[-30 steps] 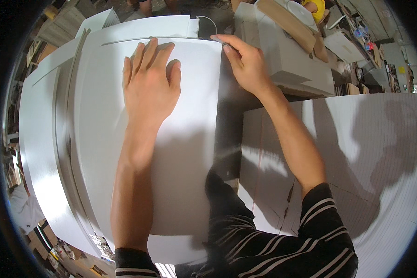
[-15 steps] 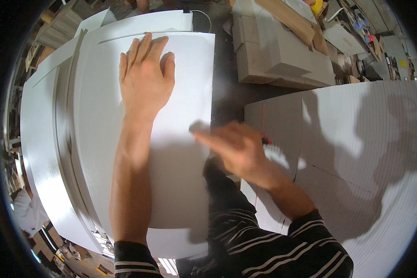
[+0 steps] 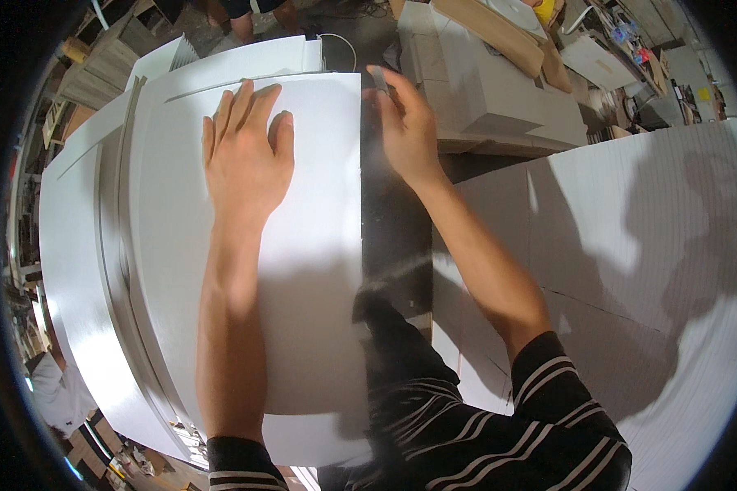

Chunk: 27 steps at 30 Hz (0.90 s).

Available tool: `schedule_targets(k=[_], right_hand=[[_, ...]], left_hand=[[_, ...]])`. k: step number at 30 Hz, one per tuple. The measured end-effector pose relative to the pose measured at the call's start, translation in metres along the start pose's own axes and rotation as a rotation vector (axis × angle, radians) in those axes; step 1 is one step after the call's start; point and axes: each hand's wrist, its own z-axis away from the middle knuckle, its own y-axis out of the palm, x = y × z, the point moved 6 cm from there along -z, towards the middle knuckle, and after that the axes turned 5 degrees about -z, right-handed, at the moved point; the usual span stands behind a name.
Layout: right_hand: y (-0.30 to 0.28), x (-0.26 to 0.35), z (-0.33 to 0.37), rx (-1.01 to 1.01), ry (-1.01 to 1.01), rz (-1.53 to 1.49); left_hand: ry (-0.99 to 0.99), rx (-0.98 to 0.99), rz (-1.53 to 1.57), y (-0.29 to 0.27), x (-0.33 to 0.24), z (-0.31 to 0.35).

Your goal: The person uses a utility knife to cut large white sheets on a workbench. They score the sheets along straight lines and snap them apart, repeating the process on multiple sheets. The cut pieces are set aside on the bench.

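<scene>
My left hand (image 3: 249,159) lies flat with fingers spread on the white panel (image 3: 311,245), near its far end. Beyond the panel's right edge, near the far corner, is my right hand (image 3: 408,131). Its thumb and fingers are closed on a small flat grey piece (image 3: 378,79), which stands at the panel's edge. Most of this piece is hidden by the fingers, so its exact kind does not show. The panel lies on top of other white panels (image 3: 78,254), which stick out to the left.
A white lined surface (image 3: 598,270) fills the right side, with shadows across it. Large white boards (image 3: 499,90) are stacked at the far right, with a brown cardboard strip (image 3: 487,33) on top. Another person's legs (image 3: 262,20) show at the far end.
My right hand has moved far up along the panel's right edge, from near my body to the far corner. My left hand stays flat on the panel. Another person's legs have come more into view.
</scene>
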Motion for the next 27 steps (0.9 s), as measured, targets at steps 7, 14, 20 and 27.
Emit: schedule_targets(k=[7,14,20,27], right_hand=[[0.010,0.008,-0.007,0.036,-0.019,-0.037],[0.011,0.010,-0.007,0.058,-0.058,-0.032],[0.007,0.035,0.032,0.086,-0.203,0.091],[0.005,0.080,0.148,0.210,-0.291,0.082]], left_hand=[[0.015,-0.015,-0.033,-0.007,-0.005,0.008],[0.016,-0.035,-0.009,-0.011,-0.008,0.009],[0.024,-0.041,-0.009,-0.007,-0.005,0.009],[0.018,-0.036,-0.013,-0.007,-0.004,0.008]])
